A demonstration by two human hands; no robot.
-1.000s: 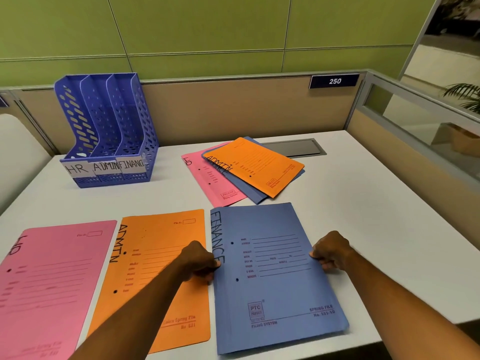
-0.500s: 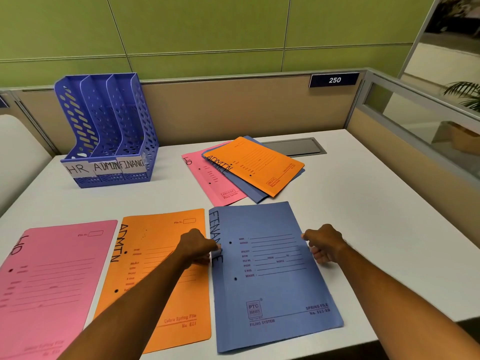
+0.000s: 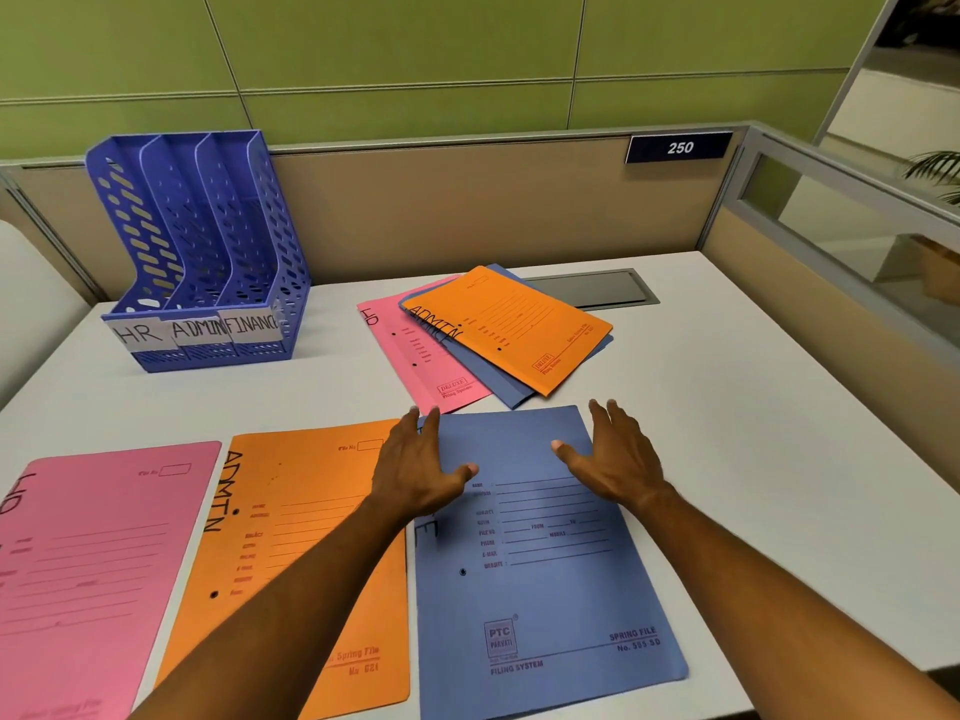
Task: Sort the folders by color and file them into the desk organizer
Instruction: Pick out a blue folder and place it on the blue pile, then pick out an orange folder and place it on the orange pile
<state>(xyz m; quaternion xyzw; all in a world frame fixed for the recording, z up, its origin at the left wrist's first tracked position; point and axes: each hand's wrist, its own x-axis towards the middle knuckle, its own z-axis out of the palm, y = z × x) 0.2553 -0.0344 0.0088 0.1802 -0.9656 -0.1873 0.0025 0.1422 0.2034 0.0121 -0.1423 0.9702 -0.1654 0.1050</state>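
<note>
Three folders lie side by side along the near edge of the white desk: a pink HR folder (image 3: 88, 563), an orange ADMIN folder (image 3: 306, 511) and a blue FINANCE folder (image 3: 540, 574). My left hand (image 3: 415, 467) and my right hand (image 3: 613, 454) hover open over the top half of the blue folder, fingers spread, holding nothing. Beyond them sits a loose pile: an orange folder (image 3: 511, 324) on a blue folder (image 3: 488, 374) on a pink folder (image 3: 415, 356). The blue desk organizer (image 3: 208, 262) stands at the back left, its slots labelled HR, ADMIN, FINANCE.
A grey cable hatch (image 3: 592, 288) is set in the desk behind the pile. A beige partition (image 3: 467, 210) closes the back and a glass-topped partition (image 3: 841, 262) the right side. A white chair back (image 3: 26, 298) shows at the far left.
Both hands let go of the blue FINANCE folder's side edges, moved forward toward the pile and opened their fingers. The blue folder now lies flat on the desk.
</note>
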